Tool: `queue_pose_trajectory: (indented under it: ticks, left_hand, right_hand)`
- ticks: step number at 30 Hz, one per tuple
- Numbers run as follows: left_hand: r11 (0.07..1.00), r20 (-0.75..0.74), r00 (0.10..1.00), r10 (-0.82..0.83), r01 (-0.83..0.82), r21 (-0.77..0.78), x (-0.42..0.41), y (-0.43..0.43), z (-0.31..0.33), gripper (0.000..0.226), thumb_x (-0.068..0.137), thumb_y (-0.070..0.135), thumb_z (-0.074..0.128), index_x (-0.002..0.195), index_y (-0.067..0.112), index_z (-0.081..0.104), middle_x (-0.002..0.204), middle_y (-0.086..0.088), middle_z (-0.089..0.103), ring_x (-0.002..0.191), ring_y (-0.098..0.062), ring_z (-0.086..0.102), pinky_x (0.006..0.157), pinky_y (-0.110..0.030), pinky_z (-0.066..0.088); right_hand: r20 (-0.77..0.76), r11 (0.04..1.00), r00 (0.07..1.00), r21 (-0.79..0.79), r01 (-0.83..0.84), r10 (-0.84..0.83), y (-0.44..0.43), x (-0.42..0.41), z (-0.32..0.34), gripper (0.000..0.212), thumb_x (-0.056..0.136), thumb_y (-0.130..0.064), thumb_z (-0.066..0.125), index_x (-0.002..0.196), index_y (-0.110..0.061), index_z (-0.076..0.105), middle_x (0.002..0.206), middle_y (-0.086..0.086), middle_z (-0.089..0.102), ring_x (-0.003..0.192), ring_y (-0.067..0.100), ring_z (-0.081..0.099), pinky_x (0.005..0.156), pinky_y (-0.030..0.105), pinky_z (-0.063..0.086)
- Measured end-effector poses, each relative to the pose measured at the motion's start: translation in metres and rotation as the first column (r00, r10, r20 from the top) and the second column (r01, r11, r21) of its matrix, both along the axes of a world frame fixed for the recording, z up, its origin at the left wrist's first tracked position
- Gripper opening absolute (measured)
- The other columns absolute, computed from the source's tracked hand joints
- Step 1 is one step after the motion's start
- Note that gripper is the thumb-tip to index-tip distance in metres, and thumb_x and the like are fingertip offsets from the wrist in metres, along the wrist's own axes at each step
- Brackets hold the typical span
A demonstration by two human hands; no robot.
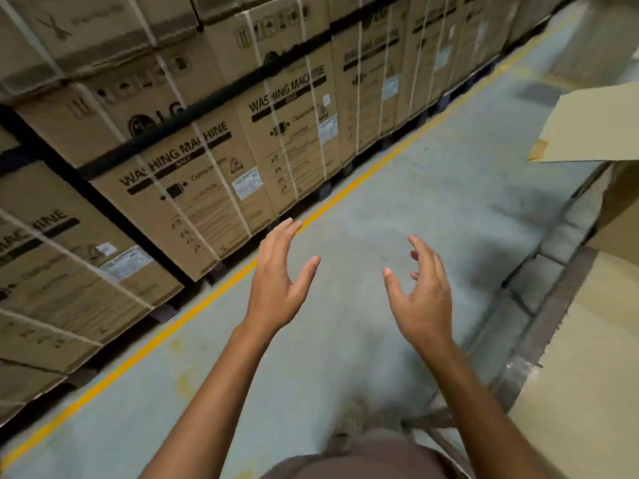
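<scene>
While both hands hang empty over the grey floor [397, 174], items are listed by their place from the yellow line [345, 198] painted on it. Left hand [276, 281]: fingers straight and spread, thumb apart, gripping nothing, tips reaching the line. Right hand [420, 288]: fingers loosely bent, gripping nothing, on the aisle side of the line and apart from it. Washing machine carton [193, 202]: just beyond the line, ahead and to the left of the left hand's fingers, upright with its long axis vertical, bound by white straps [224, 181] and sealed, contents unseen. The left hand is the nearer, so any reach probably goes forward and left across the line. Open carton [594, 122]: far on the aisle side of the line, flap raised, inside hidden.
</scene>
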State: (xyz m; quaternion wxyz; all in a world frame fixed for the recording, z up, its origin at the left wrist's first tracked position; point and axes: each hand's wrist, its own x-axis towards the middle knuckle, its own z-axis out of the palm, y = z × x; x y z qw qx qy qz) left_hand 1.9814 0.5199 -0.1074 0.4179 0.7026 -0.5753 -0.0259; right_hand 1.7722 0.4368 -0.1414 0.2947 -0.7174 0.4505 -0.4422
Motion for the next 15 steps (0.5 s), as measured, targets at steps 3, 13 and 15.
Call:
queue_pose_trajectory:
  ticks: [3, 13, 15]
  left_hand:
    - [0.995, 0.003, 0.995, -0.095, 0.095, 0.005, 0.022, -0.076, 0.009, 0.055, 0.096, 0.034, 0.060, 0.143, 0.009, 0.048, 0.148, -0.009, 0.047, 0.141, -0.023, 0.041, 0.116, -0.041, 0.033]
    - [0.897, -0.024, 0.897, -0.442, 0.443, 0.001, 0.055, -0.328, -0.013, 0.056, 0.094, 0.036, 0.061, 0.143, 0.010, 0.048, 0.147, -0.008, 0.047, 0.140, -0.024, 0.041, 0.116, -0.040, 0.032]
    - [0.863, -0.021, 0.862, -0.506, 0.506, -0.012, 0.061, -0.385, -0.013, 0.056, 0.095, 0.035, 0.061, 0.143, 0.011, 0.047, 0.147, -0.007, 0.047, 0.140, -0.023, 0.040, 0.116, -0.031, 0.029]
  right_hand:
    - [-0.025, 0.996, 0.996, -0.017, 0.084, -0.084, -0.056, 0.015, 0.009, 0.060, 0.087, -0.010, 0.071, 0.142, -0.004, 0.049, 0.135, 0.017, 0.055, 0.125, 0.035, 0.054, 0.097, 0.057, 0.049]
    - [-0.066, 0.919, 0.917, -0.040, 0.392, -0.394, -0.225, 0.045, 0.005, 0.057, 0.089, -0.018, 0.066, 0.141, -0.003, 0.050, 0.140, 0.013, 0.053, 0.129, 0.031, 0.052, 0.098, 0.055, 0.049]
    - [-0.062, 0.887, 0.885, -0.062, 0.457, -0.461, -0.266, 0.052, 0.004, 0.057, 0.089, -0.017, 0.067, 0.142, -0.005, 0.050, 0.140, 0.012, 0.053, 0.129, 0.030, 0.052, 0.098, 0.054, 0.049]
